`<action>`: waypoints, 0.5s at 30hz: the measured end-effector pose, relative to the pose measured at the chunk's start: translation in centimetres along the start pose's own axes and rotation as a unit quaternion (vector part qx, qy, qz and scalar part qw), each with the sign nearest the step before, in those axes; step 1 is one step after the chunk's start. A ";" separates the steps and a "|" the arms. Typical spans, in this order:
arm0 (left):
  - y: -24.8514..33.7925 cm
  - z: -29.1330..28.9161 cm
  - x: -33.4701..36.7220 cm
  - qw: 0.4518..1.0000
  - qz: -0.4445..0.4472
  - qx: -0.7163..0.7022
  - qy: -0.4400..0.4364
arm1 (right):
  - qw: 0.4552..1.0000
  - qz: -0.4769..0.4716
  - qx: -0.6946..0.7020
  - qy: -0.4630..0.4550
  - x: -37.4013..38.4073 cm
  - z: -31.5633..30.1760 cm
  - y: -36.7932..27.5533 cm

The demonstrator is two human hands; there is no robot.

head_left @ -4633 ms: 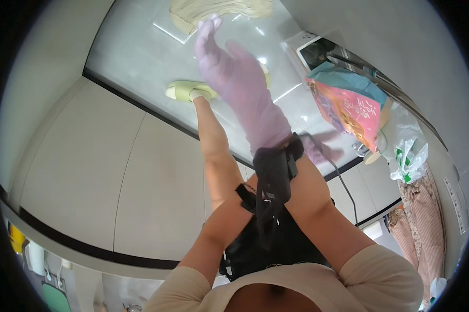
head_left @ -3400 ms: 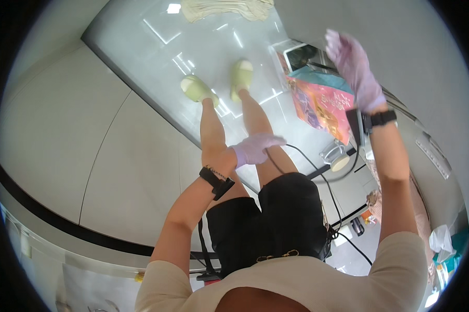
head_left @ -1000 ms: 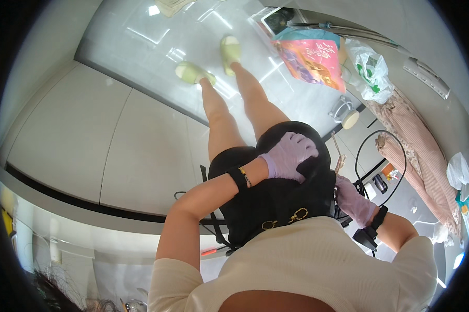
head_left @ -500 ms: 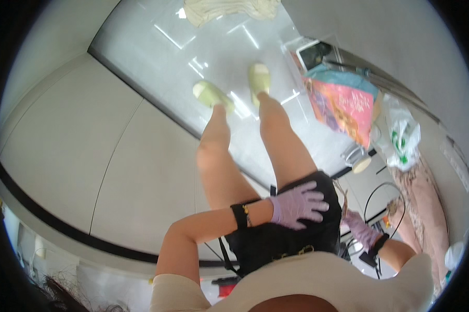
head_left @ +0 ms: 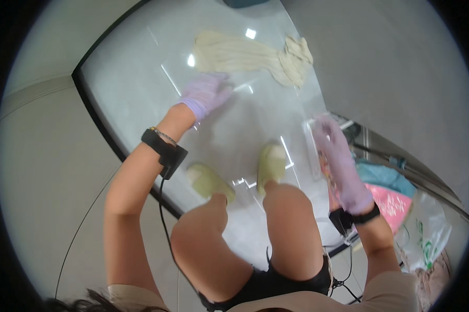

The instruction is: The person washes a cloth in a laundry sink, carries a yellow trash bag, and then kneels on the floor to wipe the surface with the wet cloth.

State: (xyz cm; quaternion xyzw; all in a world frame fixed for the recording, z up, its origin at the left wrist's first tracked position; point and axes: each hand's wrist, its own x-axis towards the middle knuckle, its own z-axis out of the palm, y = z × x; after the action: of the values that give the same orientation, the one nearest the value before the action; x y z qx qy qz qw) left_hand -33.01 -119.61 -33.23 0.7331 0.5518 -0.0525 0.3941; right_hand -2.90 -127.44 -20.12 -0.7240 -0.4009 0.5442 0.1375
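Both of my hands wear thin lavender gloves and reach forward over the glossy light-grey floor. My left hand is open, its slightly blurred fingers pointing toward a cream cloth that lies crumpled beyond them. A gap seems to show between the hand and the cloth. On the right, my right hand is stretched out above a clear plastic container. Its fingers are loosely bent and blurred, with a gap by the thumb and nothing visible in them.
At the right stand a pink and blue bag and a white plastic bag with green print. My feet, in green slippers, are on the floor. A cable runs from my left wristband. Grey panels flank the floor; a dark object lies at the far edge.
My left hand has left my lap and gone forward toward the cloth. My right hand has swung forward from beside my hip. The view has shifted, showing the whole cloth.
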 end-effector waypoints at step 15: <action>-6.0 10.2 11.2 0.962 0.048 0.136 0.234 | 0.790 -0.152 -0.429 0.412 31.5 9.2 9.1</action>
State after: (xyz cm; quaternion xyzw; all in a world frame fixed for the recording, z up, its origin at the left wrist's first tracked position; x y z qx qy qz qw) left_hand -30.17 -117.04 -49.10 0.7971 0.5807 0.0643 0.1524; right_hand -4.55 -112.44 -50.71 -0.7939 -0.6032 -0.0613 0.0461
